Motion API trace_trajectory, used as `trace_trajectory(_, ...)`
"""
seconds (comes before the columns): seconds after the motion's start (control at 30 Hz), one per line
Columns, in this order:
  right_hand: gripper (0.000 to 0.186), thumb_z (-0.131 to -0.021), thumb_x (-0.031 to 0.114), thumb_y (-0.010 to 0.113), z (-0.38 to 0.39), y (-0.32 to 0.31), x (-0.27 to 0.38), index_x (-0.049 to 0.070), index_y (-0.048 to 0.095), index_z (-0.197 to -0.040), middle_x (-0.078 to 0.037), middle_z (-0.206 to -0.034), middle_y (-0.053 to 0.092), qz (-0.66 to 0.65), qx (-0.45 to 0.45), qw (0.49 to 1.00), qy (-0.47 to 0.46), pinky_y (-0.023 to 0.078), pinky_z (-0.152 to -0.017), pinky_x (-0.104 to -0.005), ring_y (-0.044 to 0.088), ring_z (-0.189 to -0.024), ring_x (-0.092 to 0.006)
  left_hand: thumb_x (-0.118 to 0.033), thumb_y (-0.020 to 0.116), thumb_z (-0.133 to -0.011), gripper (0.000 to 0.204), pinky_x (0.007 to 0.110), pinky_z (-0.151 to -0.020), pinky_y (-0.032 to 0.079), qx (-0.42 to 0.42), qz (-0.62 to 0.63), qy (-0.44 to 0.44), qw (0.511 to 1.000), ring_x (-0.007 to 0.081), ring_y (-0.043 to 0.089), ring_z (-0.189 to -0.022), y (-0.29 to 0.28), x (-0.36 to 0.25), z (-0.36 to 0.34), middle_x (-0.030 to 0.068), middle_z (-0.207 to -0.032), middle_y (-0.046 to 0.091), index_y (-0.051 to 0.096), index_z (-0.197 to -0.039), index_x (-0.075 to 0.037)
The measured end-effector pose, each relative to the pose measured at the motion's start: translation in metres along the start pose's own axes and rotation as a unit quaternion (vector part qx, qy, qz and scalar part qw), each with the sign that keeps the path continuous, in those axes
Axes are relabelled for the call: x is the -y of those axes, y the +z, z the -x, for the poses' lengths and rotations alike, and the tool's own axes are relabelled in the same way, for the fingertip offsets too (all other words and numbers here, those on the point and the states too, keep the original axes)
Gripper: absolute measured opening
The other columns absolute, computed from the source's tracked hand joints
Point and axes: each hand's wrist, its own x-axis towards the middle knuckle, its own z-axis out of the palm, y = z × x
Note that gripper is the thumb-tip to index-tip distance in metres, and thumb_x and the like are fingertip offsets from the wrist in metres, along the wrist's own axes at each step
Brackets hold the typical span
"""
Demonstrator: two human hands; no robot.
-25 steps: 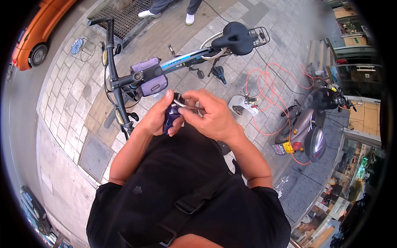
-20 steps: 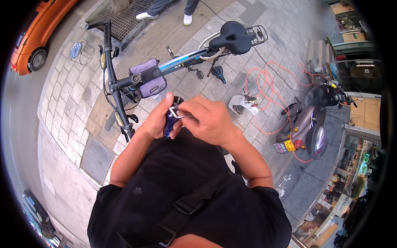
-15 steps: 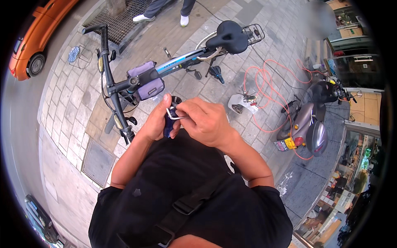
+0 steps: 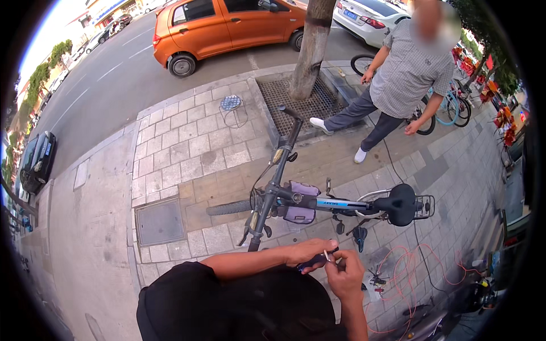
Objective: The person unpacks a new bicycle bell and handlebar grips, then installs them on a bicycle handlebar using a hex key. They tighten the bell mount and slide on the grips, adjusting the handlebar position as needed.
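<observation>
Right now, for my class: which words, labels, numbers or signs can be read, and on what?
I give places only, not wording.
Bicycle tube: dark lettering, legible.
White car: blue number plate, too small to read surely.
Purple bag: small mark, too small to read.
Distant storefront sign: blurred.
Dark-blue item in the left hand: no lettering visible.

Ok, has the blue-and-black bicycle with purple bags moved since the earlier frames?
No: the bicycle hasn't visibly shifted; its black front tyre still lies beside the grey square ground cover. Only the view swung.
</observation>
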Motion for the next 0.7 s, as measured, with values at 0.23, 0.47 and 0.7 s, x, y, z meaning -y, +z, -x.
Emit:
trace_trajectory(0.23, 0.034, -0.082, 0.002, 0.078, -0.008, -0.002, 0.011, 0.003, 0.072, -0.116, -0.004, -0.093, 0.069, 0.004, 0.013, 1.0, 0.007, 0.042, -0.052, -0.0267, 0.053, -0.058, -0.0094, -0.057, 0.048, -0.109, 0.054, 0.027, -0.036, 0.037, 0.016, 0.108, 0.015, 0.994, 0.0119, 0.049, -0.04, 0.001, 0.009, 0.004, 0.0031, -0.062, 0.053, 0.059, -0.116, -0.006)
trace_trajectory(0.47, 0.038, -0.087, 0.01, 0.083, -0.012, -0.014, 0.001, 0.004, 0.073, -0.122, -0.002, -0.1, 0.065, -0.157, 0.099, 0.979, 0.086, 0.041, -0.058, -0.0237, 0.051, -0.068, -0.0059, -0.066, 0.042, -0.106, 0.062, 0.028, -0.036, 0.04, 0.15, 0.191, 0.002, 0.97, 0.0152, 0.05, -0.041, -0.014, 0.023, -0.002, 0.0056, -0.062, 0.054, 0.06, -0.111, -0.007)
trace_trajectory(0.7, 0.027, -0.09, 0.012, 0.081, -0.037, -0.009, -0.051, 0.003, 0.075, -0.115, -0.007, -0.097, 0.07, -0.143, 0.076, 0.987, 0.008, 0.053, -0.067, -0.0289, 0.067, -0.075, -0.0189, -0.087, 0.03, -0.096, 0.083, 0.03, -0.038, 0.043, 0.105, 0.187, -0.031, 0.976, 0.0181, 0.053, -0.043, -0.034, 0.025, -0.045, 0.0062, -0.064, 0.054, 0.058, -0.085, -0.009)
